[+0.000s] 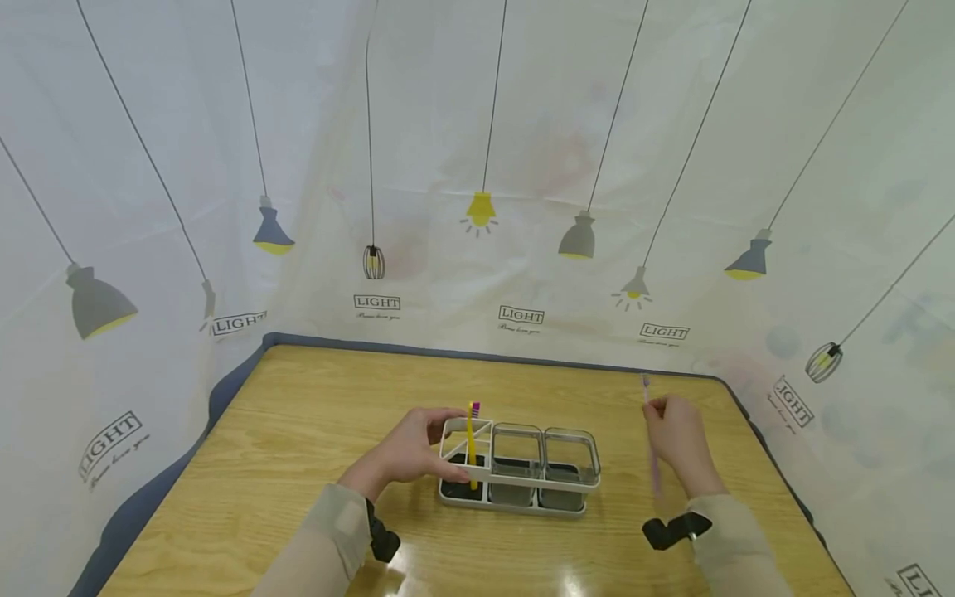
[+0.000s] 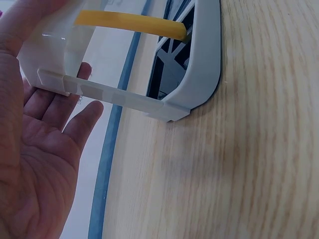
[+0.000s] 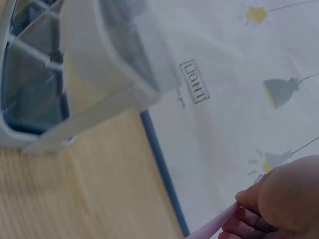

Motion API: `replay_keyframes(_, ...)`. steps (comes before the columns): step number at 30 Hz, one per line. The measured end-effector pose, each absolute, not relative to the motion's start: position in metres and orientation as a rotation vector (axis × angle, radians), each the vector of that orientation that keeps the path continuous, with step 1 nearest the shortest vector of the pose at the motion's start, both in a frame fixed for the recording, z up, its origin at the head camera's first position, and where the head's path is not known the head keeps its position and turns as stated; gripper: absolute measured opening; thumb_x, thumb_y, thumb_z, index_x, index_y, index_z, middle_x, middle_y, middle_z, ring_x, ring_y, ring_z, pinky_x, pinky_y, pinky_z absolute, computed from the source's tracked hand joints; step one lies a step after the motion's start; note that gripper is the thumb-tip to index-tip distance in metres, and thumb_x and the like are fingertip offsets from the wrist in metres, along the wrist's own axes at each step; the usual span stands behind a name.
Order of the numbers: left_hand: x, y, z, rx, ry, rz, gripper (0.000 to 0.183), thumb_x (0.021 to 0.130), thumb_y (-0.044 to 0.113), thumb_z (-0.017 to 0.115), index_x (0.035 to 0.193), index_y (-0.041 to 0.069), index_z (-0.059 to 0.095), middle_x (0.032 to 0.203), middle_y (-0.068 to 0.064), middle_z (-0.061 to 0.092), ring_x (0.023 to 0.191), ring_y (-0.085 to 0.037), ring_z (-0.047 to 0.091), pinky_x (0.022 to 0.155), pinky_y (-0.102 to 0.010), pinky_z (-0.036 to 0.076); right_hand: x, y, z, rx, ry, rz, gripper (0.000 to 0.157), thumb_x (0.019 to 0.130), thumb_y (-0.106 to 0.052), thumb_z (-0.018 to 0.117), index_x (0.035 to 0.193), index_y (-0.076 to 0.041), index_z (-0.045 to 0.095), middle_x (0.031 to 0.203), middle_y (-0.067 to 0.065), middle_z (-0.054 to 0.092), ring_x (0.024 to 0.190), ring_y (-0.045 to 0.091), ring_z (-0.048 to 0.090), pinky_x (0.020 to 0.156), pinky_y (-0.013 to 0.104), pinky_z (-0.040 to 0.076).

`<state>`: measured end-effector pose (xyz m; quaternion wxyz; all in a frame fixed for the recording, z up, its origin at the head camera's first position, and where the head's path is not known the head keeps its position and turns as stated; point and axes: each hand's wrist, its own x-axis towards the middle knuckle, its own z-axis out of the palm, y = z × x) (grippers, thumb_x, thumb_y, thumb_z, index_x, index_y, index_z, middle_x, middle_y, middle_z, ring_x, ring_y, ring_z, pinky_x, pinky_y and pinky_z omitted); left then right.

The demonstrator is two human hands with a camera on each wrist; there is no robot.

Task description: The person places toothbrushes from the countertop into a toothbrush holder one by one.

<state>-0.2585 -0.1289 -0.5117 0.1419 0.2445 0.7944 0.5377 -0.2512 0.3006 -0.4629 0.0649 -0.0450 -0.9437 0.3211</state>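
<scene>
- We see two hands, one rack (image 1: 540, 481), two brushes and two clear cups (image 1: 571, 452).
- The rack sits on the one wooden worktop (image 1: 261, 464), between the hands.
- Our left hand (image 1: 410, 448) grips the left end of the rack. Its thumb is on the near side and its other fingers are round the far side.
- One yellow brush (image 1: 472, 444) stands in that end of the rack, with its pink bristles up.
- The two cups sit side by side in the rest of the rack.
- Our right hand (image 1: 677, 435) has its fingers pinching one purple brush (image 1: 654, 464). The brush is up over the worktop, right of the rack and apart from it, bristle end up.
- Two black gadgets (image 1: 675, 529) are on our wrists, one on each.
- On the pale wall (image 1: 433, 124) we count nine drawn lamps (image 1: 481, 207) and seven "LIGHT" signs (image 1: 376, 303).
</scene>
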Motion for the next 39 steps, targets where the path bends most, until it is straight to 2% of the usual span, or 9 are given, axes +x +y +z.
replay_keyframes(3, -0.259, -0.129, -0.513, 0.706, 2.282, 1.561, 0.09, 0.072, 0.03, 0.102, 0.149, 0.012, 0.059, 0.133, -0.004, 0.068, 0.126, -0.031, 0.064, 0.109, -0.054, 0.048, -0.25, 0.29, -0.45, -0.13, -2.784, 0.98, 0.031, 0.109, -0.012, 0.053, 0.118, 0.015, 0.066, 0.105, 0.027, 0.068, 0.089, 0.035, 0.067, 0.073, 0.045, 0.057)
replay_keyframes(10, -0.259, -0.129, -0.512, 0.714, 2.247, 1.595, 0.089, 0.074, 0.025, 0.101, 0.15, 0.008, 0.058, 0.132, -0.007, 0.068, 0.123, -0.029, 0.065, 0.108, -0.057, 0.048, -0.244, 0.264, -0.422, -0.038, -2.629, 0.952, 0.027, 0.109, -0.013, 0.056, 0.113, 0.011, 0.067, 0.097, 0.022, 0.068, 0.08, 0.03, 0.064, 0.066, 0.036, 0.052)
replay_keyframes(18, -0.259, -0.129, -0.511, 0.72, 2.27, 1.578, 0.089, 0.071, 0.028, 0.102, 0.149, 0.012, 0.06, 0.129, -0.004, 0.07, 0.114, -0.024, 0.067, 0.105, -0.056, 0.051, -0.237, 0.24, -0.397, 0.061, -2.496, 0.941, 0.022, 0.107, -0.013, 0.063, 0.106, 0.008, 0.071, 0.09, 0.018, 0.069, 0.078, 0.029, 0.063, 0.068, 0.037, 0.05)
replay_keyframes(22, -0.258, -0.129, -0.511, 0.726, 2.28, 1.575, 0.088, 0.071, 0.029, 0.102, 0.148, 0.012, 0.061, 0.128, -0.004, 0.07, 0.111, -0.023, 0.067, 0.103, -0.055, 0.051, -0.234, 0.227, -0.386, 0.071, -2.467, 0.994, 0.02, 0.107, -0.013, 0.065, 0.107, 0.006, 0.072, 0.092, 0.016, 0.07, 0.08, 0.028, 0.064, 0.069, 0.031, 0.05)
replay_keyframes(27, -0.258, -0.129, -0.511, 0.717, 2.288, 1.567, 0.088, 0.072, 0.031, 0.102, 0.148, 0.013, 0.061, 0.13, -0.003, 0.069, 0.117, -0.025, 0.066, 0.106, -0.053, 0.05, -0.23, 0.212, -0.374, 0.113, -2.434, 1.079, 0.018, 0.106, -0.011, 0.066, 0.107, 0.006, 0.072, 0.095, 0.018, 0.071, 0.083, 0.028, 0.065, 0.07, 0.024, 0.049)
replay_keyframes(33, -0.258, -0.129, -0.512, 0.708, 2.287, 1.564, 0.089, 0.073, 0.033, 0.101, 0.149, 0.013, 0.059, 0.134, -0.005, 0.067, 0.128, -0.031, 0.063, 0.11, -0.053, 0.048, -0.227, 0.197, -0.368, 0.156, -2.417, 1.162, 0.017, 0.106, -0.01, 0.066, 0.108, 0.006, 0.071, 0.097, 0.017, 0.072, 0.086, 0.027, 0.065, 0.071, 0.023, 0.049)
replay_keyframes(39, -0.257, -0.129, -0.512, 0.702, 2.255, 1.589, 0.09, 0.072, 0.031, 0.101, 0.15, 0.013, 0.058, 0.134, -0.006, 0.067, 0.126, -0.029, 0.064, 0.11, -0.055, 0.047, -0.226, 0.186, -0.365, 0.211, -2.426, 1.223, 0.017, 0.107, -0.011, 0.064, 0.11, 0.005, 0.071, 0.097, 0.015, 0.072, 0.086, 0.026, 0.066, 0.069, 0.022, 0.051)
